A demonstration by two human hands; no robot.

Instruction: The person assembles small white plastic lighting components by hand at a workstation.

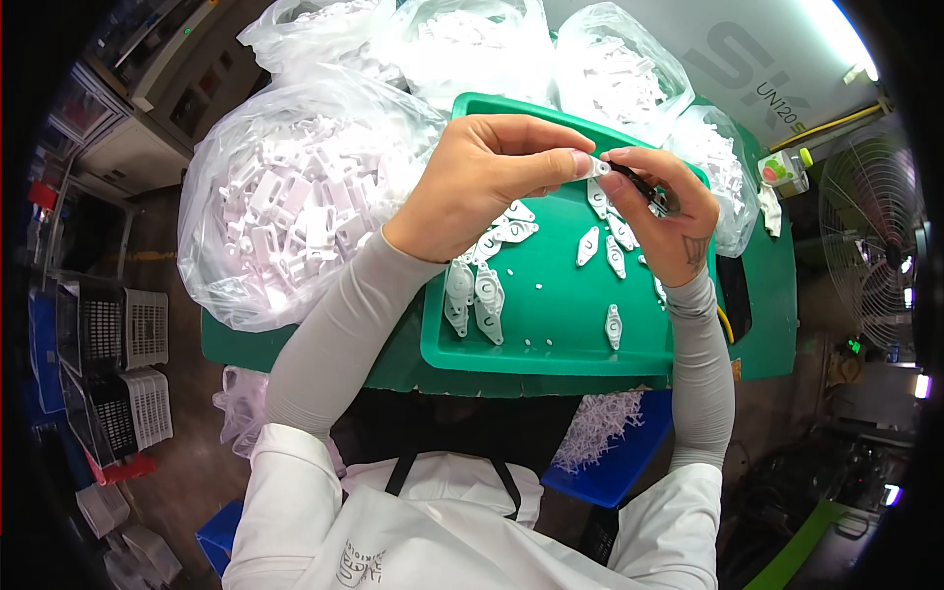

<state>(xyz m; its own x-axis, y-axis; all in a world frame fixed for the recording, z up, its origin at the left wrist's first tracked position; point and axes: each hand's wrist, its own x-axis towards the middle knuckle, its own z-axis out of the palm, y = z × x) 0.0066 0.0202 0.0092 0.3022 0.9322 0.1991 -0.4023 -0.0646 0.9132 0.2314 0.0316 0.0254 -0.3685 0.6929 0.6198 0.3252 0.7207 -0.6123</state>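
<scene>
Over the far part of a green tray (575, 329), my two hands meet. My left hand (482, 177) pinches a small white plastic part (601, 168) between thumb and fingertips. Curled around a slim black hand tool (644, 185), my right hand (677, 208) holds its tip end against or close beside that part; the fingers hide most of the tool, so its exact kind cannot be told. Below, flat diamond-shaped white plastic parts lie in the tray: a cluster (488, 295) at the left and looser ones (615, 258) at the right, with tiny white scraps (538, 286) between.
Clear bags of white plastic parts (295, 206) stand left of and behind the tray on the green table (772, 324). A bottle (784, 172) and a fan (890, 251) are at the right. Below the table edge, a blue bin (580, 484) holds thin white scraps (600, 433).
</scene>
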